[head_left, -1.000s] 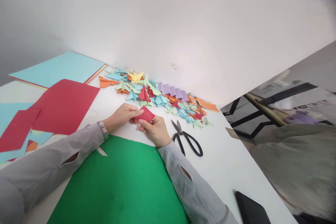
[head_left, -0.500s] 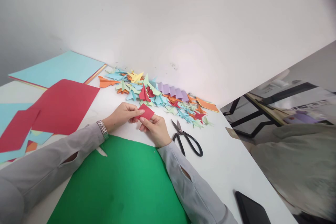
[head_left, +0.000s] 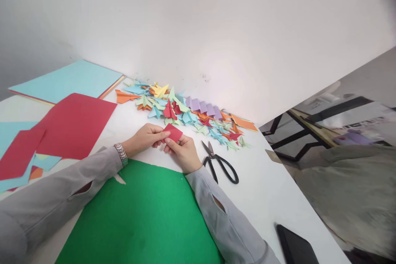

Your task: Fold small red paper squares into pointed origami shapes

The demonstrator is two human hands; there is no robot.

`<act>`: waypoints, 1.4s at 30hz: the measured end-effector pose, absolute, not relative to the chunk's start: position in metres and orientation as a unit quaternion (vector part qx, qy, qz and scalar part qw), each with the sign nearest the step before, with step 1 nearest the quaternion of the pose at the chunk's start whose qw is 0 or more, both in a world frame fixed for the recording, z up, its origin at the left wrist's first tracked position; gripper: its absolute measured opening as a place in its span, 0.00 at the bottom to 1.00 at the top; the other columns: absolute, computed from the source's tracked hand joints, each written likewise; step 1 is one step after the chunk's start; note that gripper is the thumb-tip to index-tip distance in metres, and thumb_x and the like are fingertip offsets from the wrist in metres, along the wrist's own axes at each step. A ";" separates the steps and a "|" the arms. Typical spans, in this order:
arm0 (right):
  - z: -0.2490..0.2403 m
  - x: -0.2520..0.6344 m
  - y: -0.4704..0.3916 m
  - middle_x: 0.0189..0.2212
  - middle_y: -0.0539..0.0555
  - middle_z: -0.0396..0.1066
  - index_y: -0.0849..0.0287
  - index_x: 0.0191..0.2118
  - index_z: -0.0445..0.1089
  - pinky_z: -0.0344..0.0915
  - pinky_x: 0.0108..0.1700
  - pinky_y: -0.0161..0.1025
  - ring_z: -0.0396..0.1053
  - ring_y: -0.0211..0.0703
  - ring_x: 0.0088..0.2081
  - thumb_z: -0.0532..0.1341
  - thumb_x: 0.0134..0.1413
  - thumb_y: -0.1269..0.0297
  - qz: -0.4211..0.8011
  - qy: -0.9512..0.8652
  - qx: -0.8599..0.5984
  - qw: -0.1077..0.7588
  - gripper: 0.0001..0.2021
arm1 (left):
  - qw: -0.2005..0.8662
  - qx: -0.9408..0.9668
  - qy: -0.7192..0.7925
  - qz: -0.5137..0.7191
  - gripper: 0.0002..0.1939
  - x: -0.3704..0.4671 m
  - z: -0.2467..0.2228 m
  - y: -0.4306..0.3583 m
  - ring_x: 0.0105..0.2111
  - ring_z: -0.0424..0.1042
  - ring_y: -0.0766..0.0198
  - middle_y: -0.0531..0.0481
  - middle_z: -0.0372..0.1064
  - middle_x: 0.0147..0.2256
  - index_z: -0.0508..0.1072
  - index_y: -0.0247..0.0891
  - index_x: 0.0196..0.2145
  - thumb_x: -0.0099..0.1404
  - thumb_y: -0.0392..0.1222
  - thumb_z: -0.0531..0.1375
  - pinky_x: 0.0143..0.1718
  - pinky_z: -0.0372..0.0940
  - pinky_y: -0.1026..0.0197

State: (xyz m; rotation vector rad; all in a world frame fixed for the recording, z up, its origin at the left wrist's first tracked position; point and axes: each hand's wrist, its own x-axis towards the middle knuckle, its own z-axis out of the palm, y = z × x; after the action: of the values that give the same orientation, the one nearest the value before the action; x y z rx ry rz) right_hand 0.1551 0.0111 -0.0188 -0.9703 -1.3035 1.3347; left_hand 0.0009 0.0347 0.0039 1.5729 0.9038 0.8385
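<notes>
Between my two hands is a small piece of red paper [head_left: 173, 131], held up over the white table just beyond a green mat [head_left: 145, 210]. My left hand [head_left: 147, 137] pinches its left side with thumb and fingers. On the lower right side, my right hand [head_left: 185, 151] grips the same paper, thumb on top. The fingers beneath are partly hidden. To the right of my right hand lie black-handled scissors [head_left: 216, 161], blades slightly apart. Past both hands spreads a pile of small folded paper planes [head_left: 168, 105] in several colours.
Large red sheets [head_left: 77, 126] and light blue paper scraps [head_left: 48, 161] lie at the left. A stack of coloured sheets [head_left: 69, 80] sits behind them by the wall. Orange paper [head_left: 244, 123] rests near the right edge, and a black phone [head_left: 295, 245] is at the lower right.
Both hands keep hold of the red paper in nearly the same place. My left hand has shifted very slightly downward; nothing else has visibly moved on the table.
</notes>
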 end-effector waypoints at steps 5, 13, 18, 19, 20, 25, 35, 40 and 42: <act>-0.021 0.156 0.012 0.14 0.47 0.69 0.60 0.25 0.71 0.58 0.19 0.32 0.60 0.32 0.15 0.70 0.38 0.54 0.549 -0.539 -0.402 0.497 0.15 | 0.518 0.668 0.391 0.364 0.19 0.000 0.001 0.036 0.18 0.59 0.72 0.55 0.60 0.16 0.64 0.35 0.16 0.57 0.50 0.60 0.20 0.54 0.68; -0.019 0.157 0.010 0.14 0.49 0.70 0.61 0.24 0.72 0.56 0.19 0.31 0.60 0.31 0.14 0.69 0.40 0.54 0.547 -0.520 -0.419 0.504 0.14 | 0.540 0.646 0.390 0.372 0.18 -0.001 0.002 0.037 0.18 0.60 0.71 0.54 0.61 0.16 0.66 0.34 0.18 0.56 0.51 0.60 0.21 0.55 0.67; -0.017 0.159 0.010 0.17 0.51 0.72 0.61 0.20 0.70 0.57 0.20 0.31 0.62 0.31 0.16 0.66 0.45 0.51 0.558 -0.513 -0.408 0.509 0.17 | 0.550 0.619 0.396 0.397 0.18 -0.001 0.004 0.036 0.19 0.60 0.71 0.54 0.62 0.17 0.67 0.34 0.19 0.56 0.51 0.61 0.21 0.55 0.67; -0.018 0.159 0.010 0.17 0.51 0.72 0.61 0.20 0.70 0.57 0.20 0.31 0.62 0.31 0.16 0.66 0.44 0.52 0.560 -0.517 -0.407 0.503 0.16 | 0.550 0.615 0.396 0.403 0.17 0.000 0.004 0.036 0.19 0.60 0.71 0.54 0.62 0.18 0.69 0.33 0.20 0.55 0.51 0.61 0.21 0.55 0.67; -0.019 0.158 0.010 0.16 0.51 0.72 0.61 0.21 0.70 0.58 0.20 0.31 0.62 0.31 0.16 0.67 0.43 0.52 0.561 -0.524 -0.407 0.495 0.16 | 0.549 0.614 0.396 0.407 0.16 0.000 0.003 0.035 0.19 0.60 0.71 0.54 0.63 0.18 0.70 0.33 0.22 0.54 0.51 0.62 0.21 0.55 0.67; -0.022 0.157 0.011 0.16 0.51 0.72 0.60 0.20 0.69 0.59 0.20 0.31 0.62 0.32 0.16 0.67 0.42 0.51 0.550 -0.566 -0.411 0.457 0.17 | 0.542 0.626 0.399 0.393 0.17 0.001 -0.002 0.036 0.19 0.58 0.71 0.55 0.59 0.16 0.67 0.33 0.18 0.50 0.50 0.65 0.21 0.53 0.67; -0.021 0.158 0.010 0.14 0.51 0.70 0.59 0.17 0.67 0.57 0.20 0.32 0.60 0.33 0.15 0.66 0.44 0.51 0.529 -0.601 -0.410 0.437 0.18 | 0.502 0.666 0.387 0.394 0.18 0.001 0.003 0.034 0.21 0.54 0.71 0.57 0.54 0.16 0.62 0.35 0.15 0.53 0.48 0.61 0.22 0.50 0.66; -0.019 0.158 0.009 0.14 0.51 0.70 0.59 0.16 0.68 0.57 0.21 0.32 0.60 0.33 0.16 0.66 0.44 0.51 0.537 -0.595 -0.411 0.434 0.18 | 0.516 0.656 0.388 0.392 0.18 0.001 0.006 0.033 0.21 0.55 0.70 0.56 0.56 0.17 0.63 0.35 0.16 0.54 0.50 0.59 0.23 0.51 0.65; -0.019 0.158 0.010 0.14 0.51 0.70 0.60 0.16 0.68 0.57 0.21 0.32 0.60 0.33 0.16 0.66 0.44 0.50 0.538 -0.593 -0.411 0.436 0.18 | 0.525 0.645 0.393 0.392 0.19 0.001 0.007 0.032 0.20 0.54 0.70 0.56 0.55 0.17 0.62 0.35 0.16 0.54 0.50 0.59 0.22 0.51 0.65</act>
State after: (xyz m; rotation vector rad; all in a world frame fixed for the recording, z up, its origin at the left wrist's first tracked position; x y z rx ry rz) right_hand 0.1583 0.0095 -0.0192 -1.0214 -1.4746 1.3395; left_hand 0.0013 0.0323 0.0069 1.5429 0.9408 0.9382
